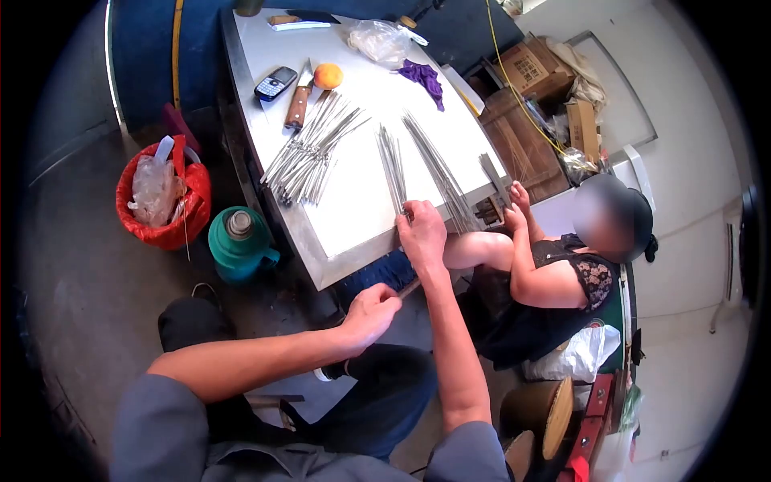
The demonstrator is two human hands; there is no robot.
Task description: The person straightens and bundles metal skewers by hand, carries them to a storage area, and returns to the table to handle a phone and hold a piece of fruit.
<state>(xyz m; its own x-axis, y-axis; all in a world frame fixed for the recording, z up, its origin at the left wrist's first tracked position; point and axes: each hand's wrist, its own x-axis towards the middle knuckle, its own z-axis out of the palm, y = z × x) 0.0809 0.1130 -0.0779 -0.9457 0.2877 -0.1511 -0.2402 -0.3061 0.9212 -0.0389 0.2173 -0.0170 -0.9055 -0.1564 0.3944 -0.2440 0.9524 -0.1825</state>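
Note:
My right hand (422, 233) is at the near edge of the white-topped metal table (321, 269), its fingers closed on the near end of a thin bundle of metal rods (391, 165). Lower and to the left, my left hand (371, 320) is held off the table with its fingers pinched together; what they hold, if anything, is too small to tell. A big loose pile of metal rods (309, 157) lies on the left of the tabletop. Another long bundle of rods (438, 169) lies to the right of my right hand.
A co-worker (554, 265) sits at the right, hands near more rods (494, 178). Farther back lie a knife (299, 104), phone (275, 83), orange fruit (328, 76) and purple cloth (423, 79). A red-lined bin (128, 197) and green flask (238, 253) stand left.

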